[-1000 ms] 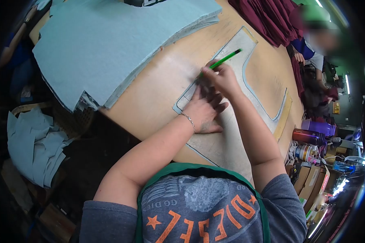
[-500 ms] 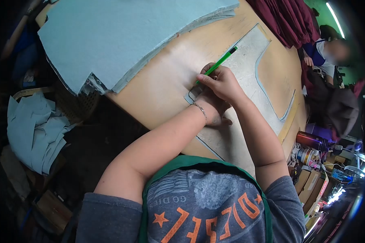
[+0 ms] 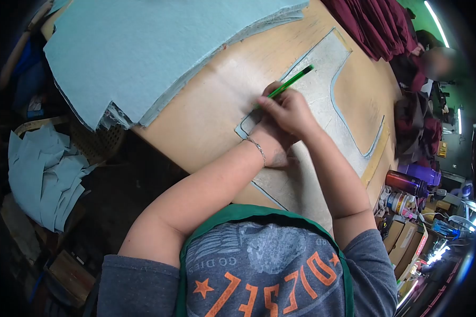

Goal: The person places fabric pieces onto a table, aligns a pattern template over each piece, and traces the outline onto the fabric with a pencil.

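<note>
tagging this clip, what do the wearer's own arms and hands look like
The sleeves are short, plain and dark grey. The left hand has a silver-coloured chain bracelet at its wrist; the right hand shows no jewellery. No gloves are visible.

1. Beyond and left of your fingers [image 3: 268,104], you have a stack of pale blue sheets [image 3: 143,53].
2. Well left of your fingers, nearer you: pale scraps [image 3: 42,182] against a basket [image 3: 92,129].
3. Beyond and right of your fingers, you see maroon cloth [image 3: 367,26], with another person [image 3: 440,63] close by.
4. Well right of your fingers, closer to you: a bottle [image 3: 403,182] and boxes [image 3: 402,240].
</note>
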A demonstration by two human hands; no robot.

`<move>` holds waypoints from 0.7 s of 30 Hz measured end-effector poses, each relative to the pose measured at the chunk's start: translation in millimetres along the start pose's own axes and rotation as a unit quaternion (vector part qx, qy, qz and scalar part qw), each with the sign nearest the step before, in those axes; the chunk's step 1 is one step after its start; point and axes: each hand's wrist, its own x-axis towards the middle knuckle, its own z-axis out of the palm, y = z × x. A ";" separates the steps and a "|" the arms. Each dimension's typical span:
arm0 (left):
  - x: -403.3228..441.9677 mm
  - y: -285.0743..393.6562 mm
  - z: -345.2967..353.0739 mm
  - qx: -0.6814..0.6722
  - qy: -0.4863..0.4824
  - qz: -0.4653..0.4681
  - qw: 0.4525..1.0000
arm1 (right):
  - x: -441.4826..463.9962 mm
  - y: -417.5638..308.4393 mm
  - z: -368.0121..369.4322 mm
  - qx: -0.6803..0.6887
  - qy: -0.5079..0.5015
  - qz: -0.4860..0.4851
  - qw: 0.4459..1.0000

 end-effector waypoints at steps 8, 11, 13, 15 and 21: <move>-2.3 0.0 5.0 -0.038 0.039 -0.003 0.998 | 13.9 20.6 -13.7 0.028 0.030 -0.024 0.999; -0.7 -0.2 -2.6 -0.036 0.017 -0.004 0.999 | 7.1 8.3 -7.9 0.011 -0.009 -0.004 1.000; -2.2 0.1 18.3 -0.091 0.103 0.002 0.990 | 21.9 23.0 -27.8 0.081 0.024 0.110 0.990; -1.8 -0.6 10.8 -0.072 0.078 0.002 0.994 | 24.7 21.3 -37.3 0.067 0.045 0.089 0.993; -2.0 1.5 1.1 -0.085 0.040 -0.005 0.996 | 29.4 30.2 -38.5 0.052 0.012 0.080 0.995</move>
